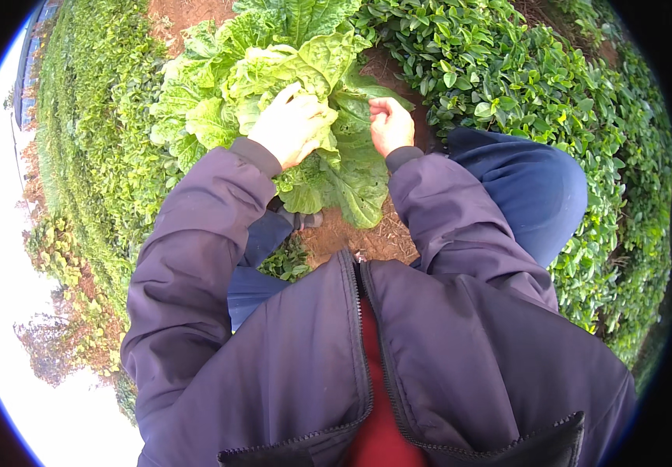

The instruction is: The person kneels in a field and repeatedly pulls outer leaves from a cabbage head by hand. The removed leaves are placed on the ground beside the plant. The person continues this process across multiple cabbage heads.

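A large, leafy Chinese cabbage (280,70) grows from the soil in front of me, its loose outer leaves spread wide and crinkled. My left hand (295,125) lies over the near side of its head, fingers bent around the pale inner leaves; the fingertips are partly hidden. To the right, my right hand (392,124) is at the edge of the darker outer leaves, its fingers curled in. Whether a leaf edge is pinched there I cannot tell. One broad outer leaf (359,187) with small holes droops toward me below both hands.
Dense leafy shrub rows run along the left (97,134) and the right (522,82). Reddish-brown soil (336,239) with dry straw shows between my legs. My bent right knee (540,192) in blue trousers presses close to the right-hand shrubs. A shoe (310,220) is beneath the cabbage leaves.
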A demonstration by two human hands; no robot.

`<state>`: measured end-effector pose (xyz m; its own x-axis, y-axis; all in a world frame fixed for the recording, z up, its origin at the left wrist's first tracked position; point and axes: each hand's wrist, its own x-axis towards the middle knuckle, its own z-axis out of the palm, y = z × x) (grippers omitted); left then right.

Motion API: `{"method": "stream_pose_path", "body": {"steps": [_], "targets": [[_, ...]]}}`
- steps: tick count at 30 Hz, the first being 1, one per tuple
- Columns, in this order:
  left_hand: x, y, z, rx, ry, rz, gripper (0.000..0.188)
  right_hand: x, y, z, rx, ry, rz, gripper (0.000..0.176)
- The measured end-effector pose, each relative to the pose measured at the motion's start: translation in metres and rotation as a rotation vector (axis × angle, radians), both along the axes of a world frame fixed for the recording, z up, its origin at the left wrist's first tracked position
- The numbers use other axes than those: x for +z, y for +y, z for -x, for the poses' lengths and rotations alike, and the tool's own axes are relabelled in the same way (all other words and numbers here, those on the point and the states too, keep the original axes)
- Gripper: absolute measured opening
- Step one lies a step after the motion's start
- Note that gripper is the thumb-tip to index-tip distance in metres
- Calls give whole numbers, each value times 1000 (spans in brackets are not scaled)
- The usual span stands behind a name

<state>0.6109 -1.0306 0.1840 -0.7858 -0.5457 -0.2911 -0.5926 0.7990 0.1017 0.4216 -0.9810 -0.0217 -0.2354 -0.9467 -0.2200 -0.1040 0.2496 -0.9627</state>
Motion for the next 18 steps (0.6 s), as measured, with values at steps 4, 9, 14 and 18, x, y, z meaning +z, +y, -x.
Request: {"method": "stream_pose_path", "body": {"steps": [4, 9, 14, 18], "targets": [[-2, 44, 24, 30, 255, 6, 40, -80, 10, 12, 86, -412, -420, 28], [-62, 175, -10, 303, 429, -455, 39, -117, 31, 10, 193, -288, -632, 35], [-262, 282, -133, 1364, 74, -762, 38, -133, 34, 29, 347, -324, -710, 43], [-366, 329, -179, 2374, 526, -628, 38, -136, 40, 46, 521, -424, -803, 51]]}}
